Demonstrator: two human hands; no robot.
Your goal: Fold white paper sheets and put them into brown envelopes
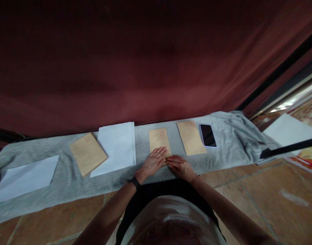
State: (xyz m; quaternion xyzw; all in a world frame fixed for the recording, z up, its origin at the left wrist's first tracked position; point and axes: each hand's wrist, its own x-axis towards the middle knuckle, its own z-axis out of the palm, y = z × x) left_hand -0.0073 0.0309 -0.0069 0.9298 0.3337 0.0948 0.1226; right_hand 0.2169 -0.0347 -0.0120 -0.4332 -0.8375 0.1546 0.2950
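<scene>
Lying under the fingers [161, 150] is a brown envelope [158, 137].

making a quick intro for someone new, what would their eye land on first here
Probably the two hands near the middle: the left hand lies spread on a tan envelope, with the right hand at its near end. Next might come the dark-screened phone, lying on the grey cloth to the right of the hands. The large dark red surface filling the top of the picture also stands out.
</scene>
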